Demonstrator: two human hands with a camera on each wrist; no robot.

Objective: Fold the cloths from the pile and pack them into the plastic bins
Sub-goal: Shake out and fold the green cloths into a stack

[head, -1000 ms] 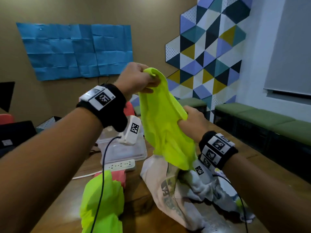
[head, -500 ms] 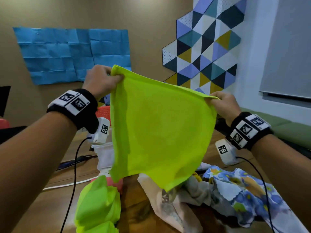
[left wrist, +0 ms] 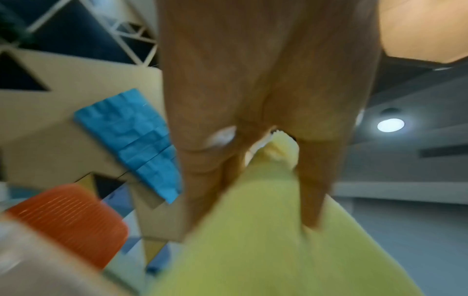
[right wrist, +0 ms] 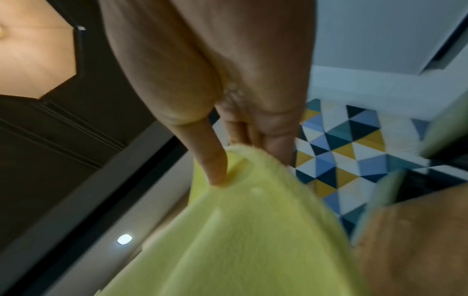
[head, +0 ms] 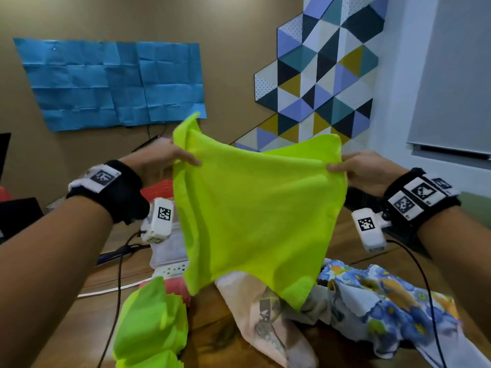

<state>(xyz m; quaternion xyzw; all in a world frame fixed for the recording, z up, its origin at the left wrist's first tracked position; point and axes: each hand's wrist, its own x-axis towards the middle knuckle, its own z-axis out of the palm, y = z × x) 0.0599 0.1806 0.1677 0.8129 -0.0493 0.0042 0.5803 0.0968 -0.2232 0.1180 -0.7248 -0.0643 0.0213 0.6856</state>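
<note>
A person's left hand [head: 156, 160] pinches the upper left edge of a lime-green cloth [head: 255, 216], thumb on the near face, the corner standing up above the fingers; the left wrist view shows the same pinch, the left hand [left wrist: 255, 112] closed on a bunched edge of the lime-green cloth [left wrist: 266, 230]; the cloth hangs spread in the air between both hands, above the wooden table [head: 212, 330], its lower corners drooping toward the pile; below left, a crumpled heap of green cloths [head: 151, 328] lies on the table, with a clear plastic bin [head: 170, 251] and a white power strip [head: 172, 269] behind it; at centre a pale printed cloth [head: 268, 320] lies under the hanging one, touching a blue floral cloth [head: 385, 301] to its right; the right hand [head: 369, 171] pinches the cloth's upper right edge; in the right wrist view, the right hand [right wrist: 240, 100] clamps the lime-green cloth [right wrist: 253, 230] between thumb and fingers.
</note>
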